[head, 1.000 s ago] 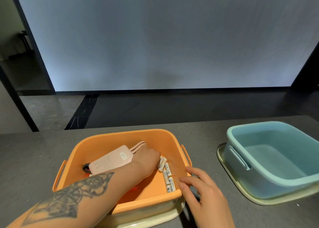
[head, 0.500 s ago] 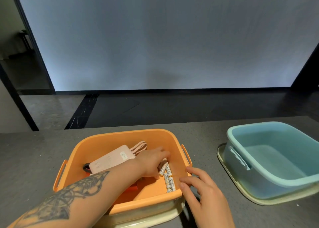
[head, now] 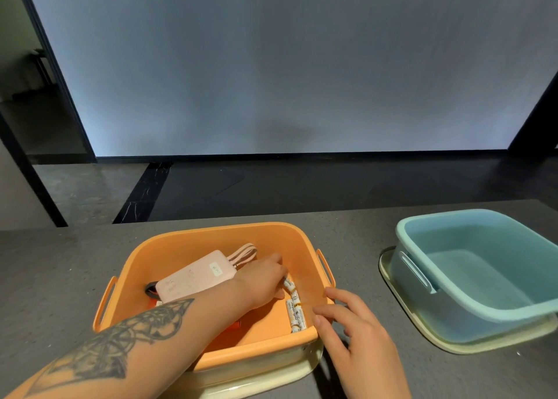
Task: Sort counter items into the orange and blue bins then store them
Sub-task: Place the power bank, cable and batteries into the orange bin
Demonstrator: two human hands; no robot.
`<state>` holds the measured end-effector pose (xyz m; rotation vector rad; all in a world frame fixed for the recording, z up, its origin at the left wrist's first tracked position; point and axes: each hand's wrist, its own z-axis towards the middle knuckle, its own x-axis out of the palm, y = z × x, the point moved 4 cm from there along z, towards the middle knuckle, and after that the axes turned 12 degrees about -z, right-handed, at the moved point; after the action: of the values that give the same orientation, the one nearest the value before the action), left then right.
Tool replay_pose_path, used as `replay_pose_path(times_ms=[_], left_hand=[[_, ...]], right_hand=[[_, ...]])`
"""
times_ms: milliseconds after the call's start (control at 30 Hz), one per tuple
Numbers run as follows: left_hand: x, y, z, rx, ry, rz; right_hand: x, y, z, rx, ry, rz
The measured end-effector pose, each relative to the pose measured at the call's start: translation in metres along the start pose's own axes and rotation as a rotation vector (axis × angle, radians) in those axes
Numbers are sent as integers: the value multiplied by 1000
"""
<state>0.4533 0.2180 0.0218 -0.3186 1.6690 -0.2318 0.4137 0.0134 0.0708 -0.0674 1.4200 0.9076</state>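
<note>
batteries (head: 294, 306) in orange bin (head: 211, 235) | beneath left hand (head: 261, 281) fingertips

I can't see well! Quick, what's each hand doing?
Left hand: in the orange bin, fingers at the batteries; grip cannot be told.
Right hand: open, resting on the bin's rim.

Home interior, stone counter (head: 90, 262) (speckled grey), dark floor (head: 302, 184)

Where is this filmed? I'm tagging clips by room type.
Probably an indoor counter or kitchen island at home, though that's uncertain: a dark speckled stone-like counter, polished dark floor tiles beyond it, and a plain pale wall with a black baseboard.
</note>
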Motion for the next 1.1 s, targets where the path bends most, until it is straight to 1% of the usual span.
replay_pose_path(times_ms=[100, 233, 433, 667, 800, 900, 1100], left_hand=[[4, -1, -2, 30, 34, -22], [4, 2, -1, -23, -5, -71], [3, 5, 2, -49, 32, -119], [1, 5, 3, -52, -75, -237], [0, 6, 3, -54, -92, -311], [0, 5, 3, -52, -106, -301], [-6, 1, 1, -42, -80, -271]], right_hand=[[1, 0, 0, 2, -3, -7], [2, -1, 0, 3, -6, -2], [2, -1, 0, 5, -8, -1], [0, 0, 0, 14, -4, 3], [-1, 0, -1, 12, -18, 16], [0, 1, -2, 11, -24, 16], [0, 1, 0, 10, 14, -1]])
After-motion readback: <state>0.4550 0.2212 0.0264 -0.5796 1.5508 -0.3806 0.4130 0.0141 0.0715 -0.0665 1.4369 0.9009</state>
